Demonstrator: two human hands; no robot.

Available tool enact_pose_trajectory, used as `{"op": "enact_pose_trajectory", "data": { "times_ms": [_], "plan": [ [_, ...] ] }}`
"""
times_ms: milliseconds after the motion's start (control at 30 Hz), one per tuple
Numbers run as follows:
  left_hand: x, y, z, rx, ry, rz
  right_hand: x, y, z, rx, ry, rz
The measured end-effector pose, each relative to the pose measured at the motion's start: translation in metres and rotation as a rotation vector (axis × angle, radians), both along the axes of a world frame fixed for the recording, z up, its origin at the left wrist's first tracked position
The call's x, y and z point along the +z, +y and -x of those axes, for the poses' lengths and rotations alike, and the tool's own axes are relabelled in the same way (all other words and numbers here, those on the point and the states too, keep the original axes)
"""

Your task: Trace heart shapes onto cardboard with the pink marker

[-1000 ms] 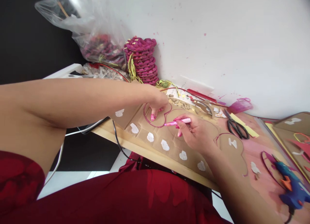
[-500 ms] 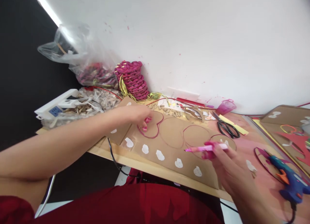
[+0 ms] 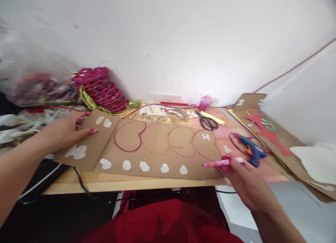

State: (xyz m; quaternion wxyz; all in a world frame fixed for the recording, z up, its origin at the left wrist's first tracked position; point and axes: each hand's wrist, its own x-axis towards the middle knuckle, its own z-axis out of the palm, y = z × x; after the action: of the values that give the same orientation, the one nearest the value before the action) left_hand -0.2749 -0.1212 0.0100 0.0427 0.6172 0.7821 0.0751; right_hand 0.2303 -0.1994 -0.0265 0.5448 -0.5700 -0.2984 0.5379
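Observation:
A long sheet of brown cardboard (image 3: pixel 154 164) lies along the front of the table, its left flap (image 3: pixel 90 141) creased. Rounded, notched outlines drawn in dark pink run across it, with white torn paper patches below them. My left hand (image 3: pixel 61 131) grips the flap at its left edge, thumb on top and the other fingers by the far corner. Between the thumb and fingers of my right hand (image 3: pixel 245 174) is a pink marker (image 3: pixel 220 162), its tip pointing left above the sheet's right end, apart from the outlines. Both hands have pink-stained fingertips.
Black scissors (image 3: pixel 208 122) and a blue glue gun (image 3: pixel 253 150) lie to the right. Behind the sheet are dried shells or seeds (image 3: pixel 147 116) and a magenta braided bundle (image 3: pixel 101 89). More cardboard (image 3: pixel 291 162) with red pieces stands far right. A cable hangs at the left edge.
My left hand has left the leftmost outline and moved left onto the flap. The marker stays in my right hand, near the sheet's right end. The view has turned to the right.

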Motion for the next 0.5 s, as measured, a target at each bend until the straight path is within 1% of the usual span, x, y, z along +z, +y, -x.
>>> {"op": "enact_pose_trajectory", "data": {
  "times_ms": [33,100,167,200,267,333,400,433,500],
  "plan": [
    [-0.002,0.002,-0.001,0.026,-0.068,-0.017,0.003,0.0,0.003,0.002,0.036,0.007],
    [-0.003,0.003,-0.005,0.089,-0.37,0.061,0.006,-0.001,0.005,0.007,0.082,0.013],
    [-0.001,-0.001,-0.014,0.196,-0.665,0.128,0.006,-0.002,0.003,0.004,0.109,0.01],
    [0.0,-0.003,-0.019,0.239,-0.777,0.138,0.005,-0.002,0.001,0.002,0.113,0.005],
    [0.0,-0.008,-0.029,0.285,-0.925,0.13,0.003,-0.002,-0.004,-0.007,0.105,-0.008],
    [-0.004,-0.009,-0.038,0.293,-1.005,0.131,0.002,-0.001,-0.01,-0.025,0.092,-0.021],
    [-0.009,-0.01,-0.045,0.292,-1.042,0.147,0.001,0.001,-0.014,-0.034,0.093,-0.031],
    [-0.013,-0.01,-0.048,0.277,-1.028,0.148,0.001,0.002,-0.016,-0.034,0.096,-0.032],
    [-0.018,-0.012,-0.053,0.212,-0.836,0.049,0.001,0.004,-0.02,-0.037,0.089,-0.021]
  ]
}}
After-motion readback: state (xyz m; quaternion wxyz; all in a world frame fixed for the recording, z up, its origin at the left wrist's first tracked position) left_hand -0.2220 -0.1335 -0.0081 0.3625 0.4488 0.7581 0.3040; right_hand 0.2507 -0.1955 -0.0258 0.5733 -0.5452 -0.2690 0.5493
